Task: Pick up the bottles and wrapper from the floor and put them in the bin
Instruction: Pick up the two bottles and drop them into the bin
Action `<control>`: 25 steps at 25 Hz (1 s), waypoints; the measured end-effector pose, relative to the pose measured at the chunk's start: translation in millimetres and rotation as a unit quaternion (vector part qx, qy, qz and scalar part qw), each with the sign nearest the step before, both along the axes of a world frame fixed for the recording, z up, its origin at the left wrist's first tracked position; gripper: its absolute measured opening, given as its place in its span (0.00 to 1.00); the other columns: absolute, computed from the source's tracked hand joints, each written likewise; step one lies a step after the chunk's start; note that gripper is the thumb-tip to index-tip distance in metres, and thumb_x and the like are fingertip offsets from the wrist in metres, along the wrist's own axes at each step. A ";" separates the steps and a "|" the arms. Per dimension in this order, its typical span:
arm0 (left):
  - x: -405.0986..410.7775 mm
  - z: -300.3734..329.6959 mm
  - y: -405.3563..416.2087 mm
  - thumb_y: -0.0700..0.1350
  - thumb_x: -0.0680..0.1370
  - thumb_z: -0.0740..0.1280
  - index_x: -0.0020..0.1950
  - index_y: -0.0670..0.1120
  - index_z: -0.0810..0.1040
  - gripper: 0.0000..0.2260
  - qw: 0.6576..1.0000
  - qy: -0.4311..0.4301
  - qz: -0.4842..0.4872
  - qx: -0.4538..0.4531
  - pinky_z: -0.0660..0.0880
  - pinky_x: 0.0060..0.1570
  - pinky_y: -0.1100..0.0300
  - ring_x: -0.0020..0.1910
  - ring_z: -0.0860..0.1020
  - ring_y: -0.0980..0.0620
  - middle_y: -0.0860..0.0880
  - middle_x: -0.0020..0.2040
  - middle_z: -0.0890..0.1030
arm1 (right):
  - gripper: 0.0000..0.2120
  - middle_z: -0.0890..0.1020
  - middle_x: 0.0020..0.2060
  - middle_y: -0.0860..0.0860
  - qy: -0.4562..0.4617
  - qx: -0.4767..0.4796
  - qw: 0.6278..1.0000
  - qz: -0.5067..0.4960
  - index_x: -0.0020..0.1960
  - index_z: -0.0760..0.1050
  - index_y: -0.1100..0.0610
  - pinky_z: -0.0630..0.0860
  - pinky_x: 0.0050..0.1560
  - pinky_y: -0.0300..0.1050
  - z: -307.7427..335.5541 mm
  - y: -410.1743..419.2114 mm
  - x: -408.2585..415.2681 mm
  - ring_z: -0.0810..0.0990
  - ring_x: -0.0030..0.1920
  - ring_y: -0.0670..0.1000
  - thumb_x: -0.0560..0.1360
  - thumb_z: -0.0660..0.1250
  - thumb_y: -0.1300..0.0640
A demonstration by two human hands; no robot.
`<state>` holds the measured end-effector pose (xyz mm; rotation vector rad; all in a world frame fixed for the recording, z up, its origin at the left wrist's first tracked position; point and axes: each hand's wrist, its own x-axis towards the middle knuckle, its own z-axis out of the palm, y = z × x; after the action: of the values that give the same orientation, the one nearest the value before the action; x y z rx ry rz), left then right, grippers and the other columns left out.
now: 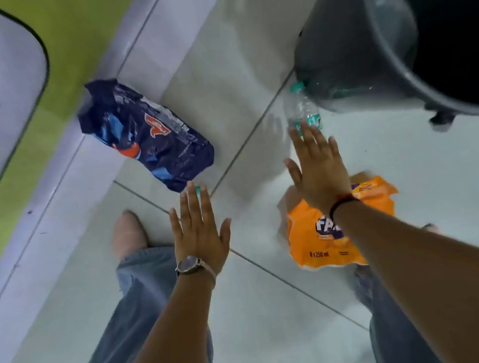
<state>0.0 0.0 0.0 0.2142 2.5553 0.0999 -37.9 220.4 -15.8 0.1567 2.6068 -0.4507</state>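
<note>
Currently both hands, left hand (199, 234) and right hand (317, 166), are spread flat and empty. Clear water bottle (302, 109) lies against the grey bin (346, 50); a careless reach may roll it away.

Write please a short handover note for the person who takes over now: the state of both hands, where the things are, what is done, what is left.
Left hand: open, empty, fingers spread above the floor near the blue wrapper.
Right hand: open, empty, fingertips over the clear bottle, no grip yet.
The clear bottle lies on the floor tiles beside the grey bin.
The orange wrapper lies under the right wrist.
Done: nothing seen picked up; the bin's inside is too dark to judge.
Left: bottle and both wrappers into the bin.
</note>
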 end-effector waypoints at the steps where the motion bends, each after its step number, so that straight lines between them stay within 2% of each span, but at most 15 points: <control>1: 6.8 -18.9 -2.0 0.56 0.79 0.48 0.73 0.39 0.52 0.29 0.999 -0.015 0.036 -0.013 0.55 0.69 0.41 0.72 0.57 0.38 0.37 0.74 0.57 | 0.26 0.53 0.75 0.59 -0.003 0.023 1.000 0.006 0.75 0.49 0.59 0.49 0.73 0.58 -16.7 2.8 -3.8 0.52 0.75 0.59 0.81 0.53 0.52; 3: 13.5 -42.9 -4.1 0.54 0.79 0.55 0.74 0.41 0.45 0.31 0.989 -0.067 0.127 -0.035 0.46 0.71 0.43 0.74 0.47 0.39 0.39 0.76 0.46 | 0.28 0.51 0.76 0.60 0.003 0.058 0.998 0.001 0.75 0.48 0.59 0.49 0.73 0.58 -42.0 12.2 -14.2 0.51 0.75 0.60 0.80 0.56 0.53; 5: 23.8 -64.5 -4.4 0.53 0.78 0.59 0.74 0.42 0.42 0.34 0.972 -0.105 0.206 -0.044 0.46 0.72 0.44 0.74 0.45 0.40 0.40 0.76 0.43 | 0.30 0.50 0.76 0.61 -0.003 0.074 0.997 -0.009 0.75 0.47 0.59 0.50 0.73 0.59 -64.9 21.3 -22.3 0.51 0.75 0.60 0.80 0.57 0.54; 9: 38.2 -85.8 5.5 0.48 0.77 0.63 0.74 0.42 0.41 0.36 0.952 -0.157 0.260 -0.026 0.58 0.68 0.41 0.72 0.54 0.39 0.40 0.76 0.46 | 0.31 0.50 0.75 0.62 0.005 0.086 0.996 -0.009 0.75 0.48 0.58 0.54 0.71 0.63 -84.3 29.0 -24.2 0.51 0.74 0.64 0.78 0.60 0.56; 12: 36.7 -90.2 16.4 0.42 0.77 0.64 0.74 0.42 0.41 0.36 0.940 -0.155 0.305 0.001 0.69 0.59 0.40 0.65 0.65 0.36 0.38 0.74 0.53 | 0.31 0.52 0.75 0.62 0.025 0.076 0.997 -0.022 0.75 0.51 0.57 0.64 0.68 0.64 -91.8 29.1 -30.0 0.57 0.72 0.66 0.77 0.62 0.60; 14: 32.9 -87.6 20.5 0.42 0.77 0.63 0.74 0.42 0.42 0.35 0.944 -0.145 0.297 0.013 0.71 0.56 0.43 0.62 0.68 0.37 0.38 0.71 0.58 | 0.31 0.54 0.75 0.62 0.043 0.083 0.995 -0.025 0.74 0.53 0.58 0.71 0.62 0.62 -92.4 25.5 -30.2 0.63 0.69 0.67 0.76 0.63 0.65; 17: 20.9 -72.9 24.9 0.43 0.78 0.62 0.74 0.41 0.42 0.34 0.955 -0.118 0.269 0.045 0.73 0.54 0.44 0.60 0.68 0.38 0.38 0.69 0.61 | 0.30 0.58 0.74 0.63 0.062 0.080 0.995 -0.024 0.74 0.56 0.59 0.74 0.58 0.62 -79.5 14.5 -25.6 0.68 0.65 0.67 0.75 0.63 0.66; 25: -40.7 22.2 49.8 0.44 0.77 0.63 0.75 0.45 0.44 0.34 0.972 -0.026 0.217 0.089 0.75 0.47 0.41 0.51 0.75 0.34 0.37 0.69 0.61 | 0.33 0.66 0.71 0.61 0.146 0.037 0.987 -0.050 0.72 0.61 0.59 0.79 0.50 0.59 31.8 -25.6 -25.2 0.75 0.59 0.65 0.70 0.69 0.65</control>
<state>-40.7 49.8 22.2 -0.2811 2.4987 0.4941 -63.1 194.8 16.0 0.2643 2.9151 -0.4402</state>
